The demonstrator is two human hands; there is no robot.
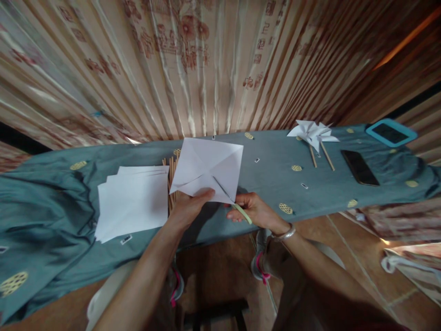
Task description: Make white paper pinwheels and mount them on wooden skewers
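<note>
My left hand pinches the lower edge of a creased white paper square and holds it up over the table's front edge. My right hand grips scissors with a pale green handle; the blades lie along a diagonal crease at the sheet's lower right corner. Both hands are closed on what they hold.
A stack of white paper sheets lies left, with wooden sticks beside it. Finished paper pinwheels on sticks lie at right, then a black phone and a blue-cased device. A grey-blue cloth covers the table; curtains hang behind.
</note>
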